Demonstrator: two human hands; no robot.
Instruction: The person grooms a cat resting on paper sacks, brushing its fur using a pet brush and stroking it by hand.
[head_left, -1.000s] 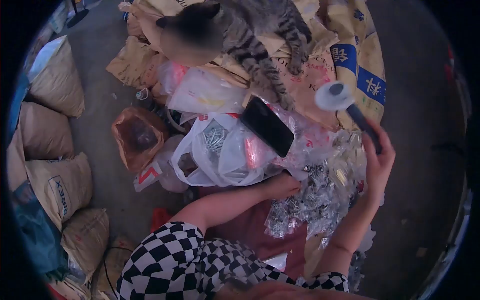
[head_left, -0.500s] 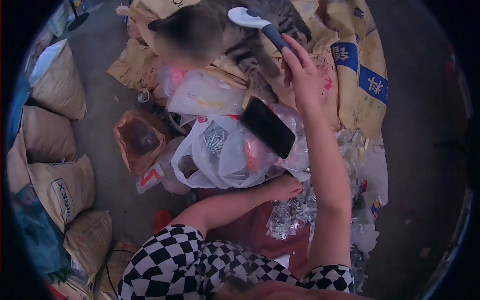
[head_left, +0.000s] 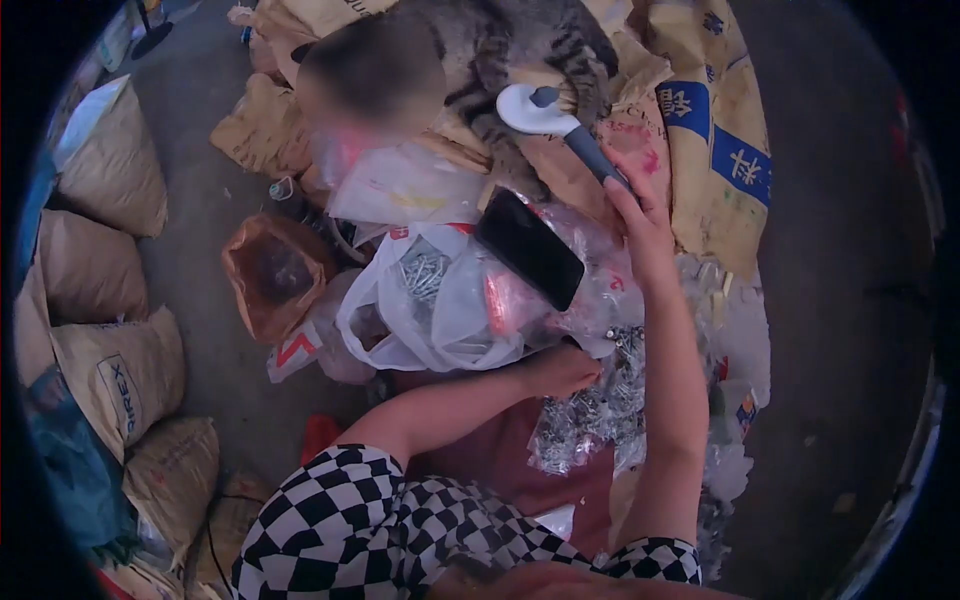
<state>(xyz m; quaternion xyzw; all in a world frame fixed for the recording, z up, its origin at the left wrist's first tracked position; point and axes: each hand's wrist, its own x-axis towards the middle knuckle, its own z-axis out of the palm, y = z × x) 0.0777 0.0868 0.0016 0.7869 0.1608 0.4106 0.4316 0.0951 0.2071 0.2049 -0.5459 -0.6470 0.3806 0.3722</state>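
Note:
My right hand [head_left: 647,222] is closed around the grey handle of a pet grooming brush [head_left: 537,108]. The brush's white head is beside the legs of a grey tabby cat [head_left: 500,45], which lies on paper sacks; whether it touches the fur I cannot tell. My left hand [head_left: 562,372] is low, its fingers curled, by clear bags of screws [head_left: 585,425]; whatever it may hold is hidden. A black phone [head_left: 530,247] leans on plastic bags between my hands and the cat. Left of the phone, a white plastic bag [head_left: 365,320] holds silvery screws [head_left: 424,275].
An open brown paper bag [head_left: 240,285] stands on the left, near a small bottle [head_left: 287,197]. Full paper sacks [head_left: 120,385] line the far left. Flattened sacks with blue print [head_left: 725,150] lie at the upper right. A reddish surface [head_left: 480,445] shows below my left arm.
My right hand has drawn the brush down and to the right, toward me, away from the cat's body. My left hand has barely moved.

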